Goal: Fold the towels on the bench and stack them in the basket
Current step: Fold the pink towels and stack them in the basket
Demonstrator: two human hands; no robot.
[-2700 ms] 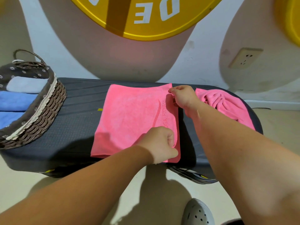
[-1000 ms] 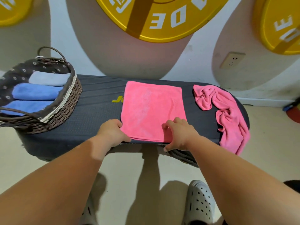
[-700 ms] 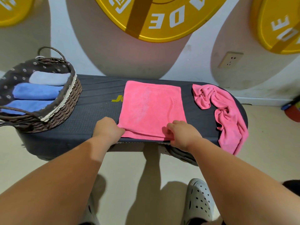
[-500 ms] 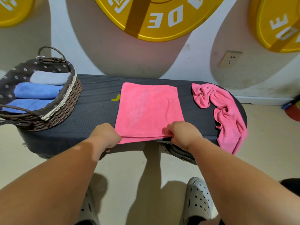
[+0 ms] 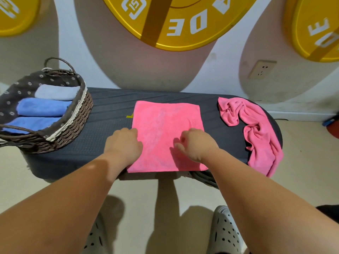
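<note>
Right hand [image 5: 197, 143] loose, pressing pink towel [image 5: 165, 118] beneath it flat for folding; left hand [image 5: 124, 143] at towel's edge, grip unclear.

Left of the folded pink towel [image 5: 166, 123], bare bench [image 5: 108, 114] lies open up to the basket [image 5: 75, 129], whose wicker wall closes that end. Right of the towel runs a narrow bare strip, then a crumpled pink towel [image 5: 256, 129].
</note>
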